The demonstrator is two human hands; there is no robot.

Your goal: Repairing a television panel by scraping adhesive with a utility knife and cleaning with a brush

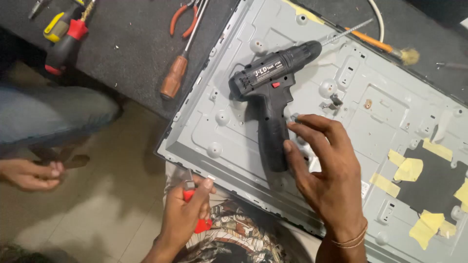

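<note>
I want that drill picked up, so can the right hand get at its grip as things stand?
Probably yes. The right hand is already beside the drill, fingertips by its grip, and nothing lies between them. It seems to pinch something small I cannot make out, which may get in the way.

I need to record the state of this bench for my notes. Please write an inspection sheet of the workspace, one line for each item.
Surface: grey metal back panel lies flat on a dark mat; yellow tape pieces around a black patch.
Job's things: black cordless drill lies on its side on the panel; red-handled tool.
Clutter: brown-handled screwdriver, orange pliers, yellow and red tool handles, small brush.
Hands: left hand grips the red-handled tool; right hand pinches a small part beside the drill grip.
Cables: white cable at the top edge.
Surroundings: tiled floor; another person's hand and jeans at left.
</note>
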